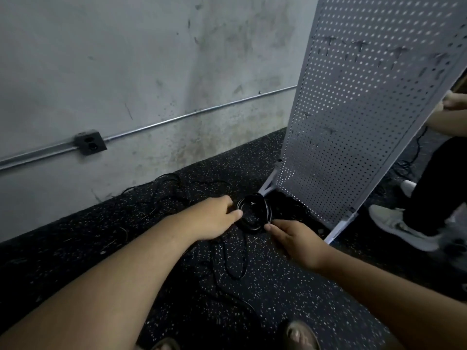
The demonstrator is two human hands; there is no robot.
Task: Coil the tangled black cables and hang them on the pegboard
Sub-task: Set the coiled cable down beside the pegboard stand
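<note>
Currently noting left hand (pixel 214 218) fingers (pixel 236 214) curled at the left rim of the coil (pixel 255 215), pinching it. Recording right hand (pixel 297 239) with one fingertip (pixel 269 227) touching the coil's lower right rim; cannot tell whether its other fingers grip, being tucked under the palm. Logging coil as black, several loops, low at the floor (pixel 265 286) between both hands, just beside the pegboard (pixel 353 117) foot; cannot tell if resting or lifted. Seeing loose cables (pixel 236 263) trailing from the coil toward the camera, more tangled to the left near the wall (pixel 126 59). Marking pegboard as upright, grey, a few hooks high up. Noting outlet box (pixel 90 145) on a conduit (pixel 202 111) along the wall. Spotting another person's shoe (pixel 401 227) right of the pegboard.
</note>
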